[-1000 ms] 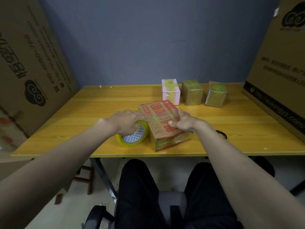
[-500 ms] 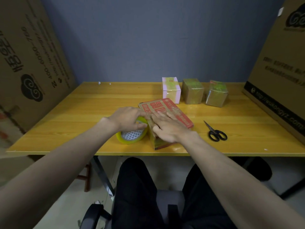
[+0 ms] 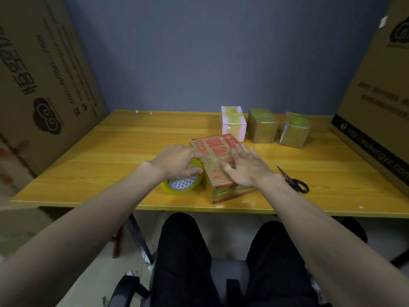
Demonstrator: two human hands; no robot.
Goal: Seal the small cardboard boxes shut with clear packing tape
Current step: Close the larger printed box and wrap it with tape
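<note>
A flat cardboard box [image 3: 218, 161] with red printing on its lid lies near the front edge of the yellow wooden table [image 3: 110, 149], turned at a slant to that edge. Its top and its near side are glossy with clear tape, which catches the light in greenish streaks; the brown card shows through beneath.

The right hand [image 3: 246, 167] lies flat on the lid, fingers straight and spread, pressing down on the taped surface; its grip is open, closed around nothing. The left hand [image 3: 178, 161] rests over a roll of packing tape [image 3: 183, 182] that stands tilted just beside the box's left side, its yellowish rim and white patterned core showing under the palm. The fingers curl over the roll's upper edge and hold it, with the fingertips reaching the box's edge.

At the back of the table three smaller boxes stand in a row: a pink-and-white box [image 3: 233, 122], a brown box [image 3: 262, 126] and another brown box [image 3: 294, 129], all shiny with tape. Black-handled scissors [image 3: 293, 180] lie to the right of the flat box, apart from it.
</note>
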